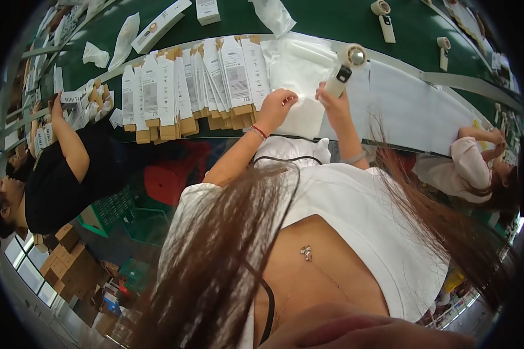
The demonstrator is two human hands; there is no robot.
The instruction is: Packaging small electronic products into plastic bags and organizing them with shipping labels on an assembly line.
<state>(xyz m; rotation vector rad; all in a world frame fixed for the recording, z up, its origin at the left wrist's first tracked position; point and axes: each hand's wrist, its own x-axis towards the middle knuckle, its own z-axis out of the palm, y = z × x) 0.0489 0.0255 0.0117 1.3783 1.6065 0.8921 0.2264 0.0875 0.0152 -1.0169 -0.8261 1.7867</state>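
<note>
My right hand (335, 107) is closed round the handle of a small cream handheld fan (335, 85), its round head tilted up and to the right. A stack of clear plastic bags (301, 65) lies on the worktop in front of me. Over the near part of that stack, my left hand (278, 109) has its fingertips pinched together on a plastic bag, left of the fan. The bag's exact edge is hard to make out.
Several flat white-and-brown cartons (198, 87) stand in a row on the left. Beyond, the green conveyor belt (326, 23) carries a white box (160, 26), bagged items and more fans (385, 23). Co-workers sit at left (58, 174) and right (457, 166).
</note>
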